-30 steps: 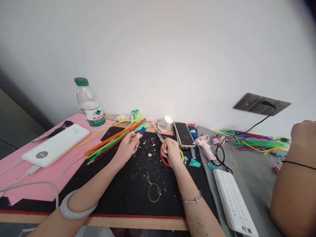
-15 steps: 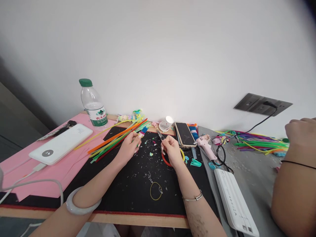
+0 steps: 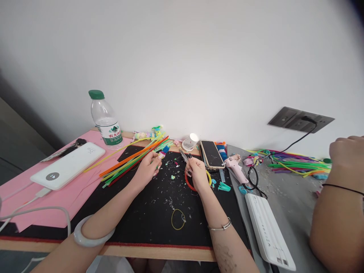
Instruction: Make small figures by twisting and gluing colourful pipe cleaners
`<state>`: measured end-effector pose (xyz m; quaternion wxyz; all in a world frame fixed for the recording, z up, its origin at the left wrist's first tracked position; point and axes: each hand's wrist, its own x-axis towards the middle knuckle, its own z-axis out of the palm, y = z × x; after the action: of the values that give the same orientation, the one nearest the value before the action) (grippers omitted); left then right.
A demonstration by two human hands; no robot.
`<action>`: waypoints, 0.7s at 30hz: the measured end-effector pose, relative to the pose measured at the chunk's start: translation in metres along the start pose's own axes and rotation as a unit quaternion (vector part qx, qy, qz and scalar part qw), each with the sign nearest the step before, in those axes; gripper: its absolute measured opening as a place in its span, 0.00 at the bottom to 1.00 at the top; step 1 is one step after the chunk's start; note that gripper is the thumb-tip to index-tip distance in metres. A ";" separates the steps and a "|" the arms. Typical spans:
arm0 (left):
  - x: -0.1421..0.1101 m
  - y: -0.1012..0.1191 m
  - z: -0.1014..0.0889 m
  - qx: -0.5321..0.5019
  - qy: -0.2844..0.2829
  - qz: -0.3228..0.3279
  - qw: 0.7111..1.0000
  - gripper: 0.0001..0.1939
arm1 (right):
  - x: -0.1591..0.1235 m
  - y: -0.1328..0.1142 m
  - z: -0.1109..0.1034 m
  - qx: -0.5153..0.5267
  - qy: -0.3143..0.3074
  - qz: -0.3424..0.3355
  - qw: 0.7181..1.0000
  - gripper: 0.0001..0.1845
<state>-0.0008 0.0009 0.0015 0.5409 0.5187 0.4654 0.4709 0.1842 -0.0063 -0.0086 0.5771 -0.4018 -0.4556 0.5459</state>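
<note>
My left hand (image 3: 148,168) is closed around a small fuzzy pipe-cleaner piece (image 3: 163,152) with a blue top and a pale and pink lower part. My fingers cover much of it. To its right, my right hand (image 3: 198,172) is closed on scissors (image 3: 185,155), whose metal blades point up and away from me. Their red and yellow handle loops show on either side of my palm. The blade tips are apart from the blue top. Scattered fluff and clippings (image 3: 173,177) lie on the black mat (image 3: 148,223) beneath both hands.
Loose pipe cleaners (image 3: 125,170), a water bottle (image 3: 106,121) and a white power bank (image 3: 68,165) lie left. A paper cup (image 3: 190,142), phone (image 3: 212,154) and pink glue gun (image 3: 236,170) stand near the wall. Another person's arm (image 3: 339,212) is at right, beyond a second power bank (image 3: 269,231).
The view has shifted slightly, so everything appears a little further left. Both hands keep their hold, and the scissor tips stay near the fuzzy piece.
</note>
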 end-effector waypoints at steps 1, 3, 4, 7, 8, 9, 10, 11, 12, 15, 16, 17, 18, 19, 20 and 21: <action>0.000 0.000 0.000 -0.001 0.000 0.000 1.000 0.15 | 0.000 -0.001 0.000 0.025 -0.009 0.012 1.000 0.24; 0.000 0.000 0.000 -0.004 0.001 -0.002 1.000 0.15 | 0.000 -0.004 0.001 0.077 -0.035 0.039 0.996 0.21; 0.000 0.000 0.000 -0.004 0.002 -0.002 1.000 0.15 | 0.000 -0.005 0.001 0.098 -0.048 0.052 0.993 0.19; 0.000 -0.001 0.000 -0.004 0.002 -0.004 1.000 0.15 | 0.000 -0.006 0.001 0.115 -0.070 0.073 0.988 0.13; 0.000 -0.001 0.000 -0.004 0.003 -0.004 1.000 0.15 | 0.000 -0.006 0.000 0.113 -0.070 0.072 0.989 0.14; 0.000 -0.001 0.000 -0.002 0.002 -0.004 1.000 0.15 | 0.000 -0.006 0.000 0.108 -0.069 0.068 0.989 0.16; 0.000 -0.001 0.000 0.001 0.002 -0.001 1.000 0.15 | 0.000 -0.006 0.000 0.102 -0.066 0.060 0.991 0.18; 0.000 -0.001 0.000 0.003 0.002 0.000 1.000 0.15 | 0.000 -0.006 0.000 0.094 -0.064 0.051 0.992 0.19; 0.000 -0.001 0.000 0.003 0.002 0.002 1.000 0.15 | 0.000 -0.006 0.001 0.085 -0.061 0.042 0.994 0.20; -0.001 0.000 0.001 0.000 0.002 0.004 1.000 0.16 | 0.000 -0.006 0.002 0.055 -0.052 0.033 0.997 0.19; -0.001 0.001 0.001 0.000 0.003 0.004 1.000 0.16 | -0.001 -0.005 0.002 0.030 -0.042 0.031 0.998 0.18; -0.001 0.002 0.001 0.000 0.004 0.005 1.000 0.16 | -0.001 -0.005 0.002 -0.011 -0.024 0.019 0.999 0.17; -0.002 0.002 0.001 0.000 0.005 0.005 1.000 0.16 | -0.001 -0.005 0.002 -0.069 0.000 -0.010 0.998 0.15; -0.002 0.003 0.001 -0.001 0.006 0.005 1.000 0.16 | -0.001 -0.005 0.001 -0.141 0.028 -0.052 0.988 0.12; -0.002 0.004 0.001 -0.002 0.006 0.005 1.000 0.17 | -0.001 -0.005 0.001 -0.217 0.059 -0.105 0.969 0.09; -0.002 0.004 0.001 -0.003 0.006 0.004 1.000 0.17 | -0.002 -0.005 0.000 -0.286 0.088 -0.159 0.941 0.08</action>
<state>-0.0004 -0.0015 0.0058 0.5379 0.5162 0.4646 0.4778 0.1851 -0.0084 -0.0037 0.5551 -0.5189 -0.5975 0.2563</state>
